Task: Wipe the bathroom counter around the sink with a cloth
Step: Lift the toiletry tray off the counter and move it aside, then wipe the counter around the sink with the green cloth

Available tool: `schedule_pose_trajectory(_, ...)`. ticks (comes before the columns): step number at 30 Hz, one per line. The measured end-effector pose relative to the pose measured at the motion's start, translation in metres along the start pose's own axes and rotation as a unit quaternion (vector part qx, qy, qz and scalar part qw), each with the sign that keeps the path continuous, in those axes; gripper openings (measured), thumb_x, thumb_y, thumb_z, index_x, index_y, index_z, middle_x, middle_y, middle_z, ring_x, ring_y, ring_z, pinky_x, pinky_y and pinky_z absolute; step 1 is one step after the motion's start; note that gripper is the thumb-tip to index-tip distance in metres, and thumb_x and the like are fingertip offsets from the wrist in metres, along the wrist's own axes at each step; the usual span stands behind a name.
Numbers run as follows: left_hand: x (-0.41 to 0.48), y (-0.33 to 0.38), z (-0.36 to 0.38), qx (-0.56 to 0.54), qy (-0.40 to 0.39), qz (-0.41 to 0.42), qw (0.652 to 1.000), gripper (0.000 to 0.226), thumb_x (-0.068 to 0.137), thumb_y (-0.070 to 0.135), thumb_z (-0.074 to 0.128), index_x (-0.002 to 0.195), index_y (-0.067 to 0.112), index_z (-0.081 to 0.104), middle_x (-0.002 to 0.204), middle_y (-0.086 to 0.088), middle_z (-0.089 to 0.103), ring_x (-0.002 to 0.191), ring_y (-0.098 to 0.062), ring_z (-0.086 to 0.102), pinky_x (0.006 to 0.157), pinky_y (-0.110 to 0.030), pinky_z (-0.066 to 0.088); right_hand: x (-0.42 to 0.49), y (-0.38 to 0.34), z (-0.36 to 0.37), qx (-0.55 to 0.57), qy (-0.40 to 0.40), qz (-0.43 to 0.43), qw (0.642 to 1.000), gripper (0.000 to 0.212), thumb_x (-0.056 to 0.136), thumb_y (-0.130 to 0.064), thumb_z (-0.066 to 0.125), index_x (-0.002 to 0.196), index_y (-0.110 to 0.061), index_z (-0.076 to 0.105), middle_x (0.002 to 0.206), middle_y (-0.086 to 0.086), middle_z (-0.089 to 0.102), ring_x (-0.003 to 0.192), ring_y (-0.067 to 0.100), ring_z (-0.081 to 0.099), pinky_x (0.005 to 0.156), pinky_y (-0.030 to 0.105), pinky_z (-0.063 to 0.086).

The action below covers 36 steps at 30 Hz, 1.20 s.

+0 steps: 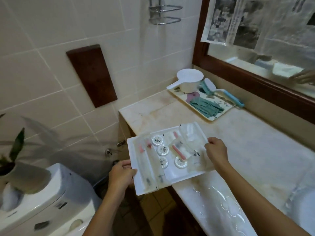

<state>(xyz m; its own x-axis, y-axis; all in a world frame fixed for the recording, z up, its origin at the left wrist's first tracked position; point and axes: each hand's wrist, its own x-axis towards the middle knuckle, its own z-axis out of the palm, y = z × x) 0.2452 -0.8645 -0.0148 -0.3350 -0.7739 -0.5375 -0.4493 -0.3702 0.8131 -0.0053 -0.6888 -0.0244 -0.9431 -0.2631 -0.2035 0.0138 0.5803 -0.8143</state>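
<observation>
My left hand (121, 173) grips the left edge of a white toiletries tray (177, 178), and my right hand (216, 150) grips its right edge. The tray carries wrapped round soaps and sachets, and it juts out past the front left corner of the beige stone counter (247, 142); whether it touches the counter I cannot tell. A folded teal cloth (205, 107) lies on a second patterned tray (196, 108) at the counter's back. Only the rim of the white sink (301, 203) shows, at the right edge.
A white scoop (189, 80) and a blue-handled brush (233, 98) share the back tray. A wood-framed mirror (255, 79) runs along the wall. A toilet tank (51, 193) with a potted plant (15, 150) stands left of the counter. Clear plastic film (221, 206) lies near the sink.
</observation>
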Motion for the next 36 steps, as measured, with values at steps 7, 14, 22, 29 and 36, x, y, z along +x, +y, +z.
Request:
schedule_pose_trajectory(7, 0.096, 0.031, -0.004, -0.028, 0.055, -0.029, 0.998, 0.031, 0.085, -0.003, 0.061, 0.112, 0.012, 0.062, 0.101, -0.009, 0.07, 0.087, -0.024, 0.068, 0.072, -0.038, 0.059, 0.101, -0.051, 0.088, -0.074, -0.04, -0.063, 0.994, 0.021, 0.061, -0.012, 0.04, 0.069, 0.002, 0.053, 0.08, 0.022, 0.055, 0.074, 0.038, 0.053, 0.063, 0.038, 0.042)
schedule_pose_trajectory(14, 0.182, 0.066, 0.005, -0.063, 0.029, -0.045, 0.997, 0.025, 0.086, -0.001, 0.063, 0.092, 0.023, 0.058, 0.1, -0.004, 0.067, 0.091, -0.024, 0.069, 0.079, -0.04, 0.059, 0.182, -0.102, 0.148, -0.147, -0.036, -0.063, 0.987, 0.008, 0.069, -0.005, 0.043, 0.064, -0.011, 0.047, 0.082, 0.018, 0.055, 0.079, 0.033, 0.054, 0.067, 0.037, 0.041)
schedule_pose_trajectory(22, 0.227, 0.09, 0.027, -0.074, 0.022, -0.047, 0.996, 0.027, 0.086, -0.002, 0.064, 0.107, 0.013, 0.058, 0.099, -0.005, 0.065, 0.089, -0.021, 0.066, 0.075, -0.037, 0.059, 0.223, -0.136, 0.173, -0.221, -0.027, -0.065, 0.973, 0.023, 0.083, -0.004, 0.04, 0.098, 0.002, 0.057, 0.107, 0.023, 0.056, 0.098, 0.037, 0.055, 0.079, 0.043, 0.048)
schedule_pose_trajectory(29, 0.249, 0.099, 0.03, -0.061, 0.046, -0.033, 0.997, 0.021, 0.085, -0.002, 0.065, 0.093, 0.017, 0.061, 0.089, -0.001, 0.065, 0.084, -0.02, 0.065, 0.073, -0.035, 0.057, 0.233, -0.138, 0.185, -0.13, -0.067, -0.052, 0.988, 0.036, 0.08, -0.009, 0.042, 0.111, 0.002, 0.056, 0.12, 0.019, 0.056, 0.111, 0.035, 0.052, 0.089, 0.038, 0.04)
schedule_pose_trajectory(36, 0.245, 0.091, 0.037, -0.066, 0.057, -0.003, 0.996, 0.027, 0.087, 0.002, 0.065, 0.108, 0.016, 0.056, 0.097, -0.002, 0.065, 0.087, -0.019, 0.065, 0.073, -0.035, 0.055, 0.228, -0.111, 0.173, -0.132, -0.069, -0.113, 0.982, 0.027, 0.082, -0.001, 0.05, 0.107, -0.007, 0.059, 0.118, 0.013, 0.06, 0.111, 0.032, 0.055, 0.09, 0.042, 0.046)
